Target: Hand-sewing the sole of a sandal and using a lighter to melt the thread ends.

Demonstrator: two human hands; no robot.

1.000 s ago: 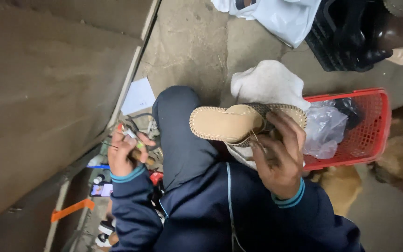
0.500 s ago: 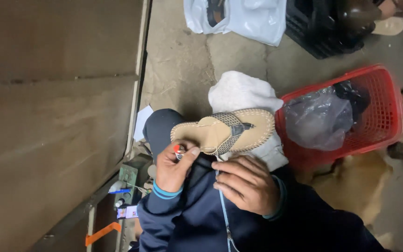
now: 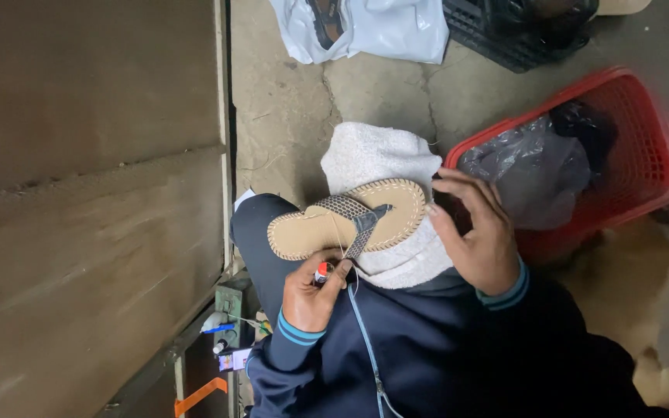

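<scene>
Since half a second ago the right hand (image 3: 480,236) has left the near side of the sandal (image 3: 348,219) and swung out to its right end, while the left hand (image 3: 313,292) has dropped a little nearer, under the strap. The sandal, tan with a stitched rim and a grey woven strap, lies sole-up across the person's raised knee, its right half resting on a white towel (image 3: 377,155) that is draped over the lap. The left hand is clenched around a small red-and-white object (image 3: 323,271), too small to identify, held just near of the sandal's edge beside the strap; a thin thread seems to run from there up to the sandal. The right hand is released, fingers spread and gripping nothing, its fingertips touching or just beside the sandal's right rim. Right of that hand stands a red plastic basket (image 3: 644,147) holding a clear plastic bag (image 3: 528,174). On the far side of the concrete floor lie a white plastic bag (image 3: 381,27) and a black crate (image 3: 512,35). To the left runs a brown board (image 3: 87,217).
</scene>
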